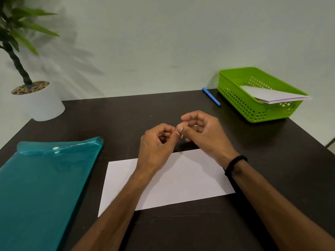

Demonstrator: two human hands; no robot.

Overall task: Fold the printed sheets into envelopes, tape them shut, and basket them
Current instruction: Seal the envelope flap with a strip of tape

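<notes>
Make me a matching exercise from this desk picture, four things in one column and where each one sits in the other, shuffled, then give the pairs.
Things:
1. blue pen
2. teal folder
3. potted plant
4. folded sheets

Places:
A. far left corner of the table
B. in the green basket
C. near left, flat on the table
D. just left of the basket

Pairs: 1-D, 2-C, 3-A, 4-B

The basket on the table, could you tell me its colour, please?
The basket is bright green, seen in the head view.
</notes>
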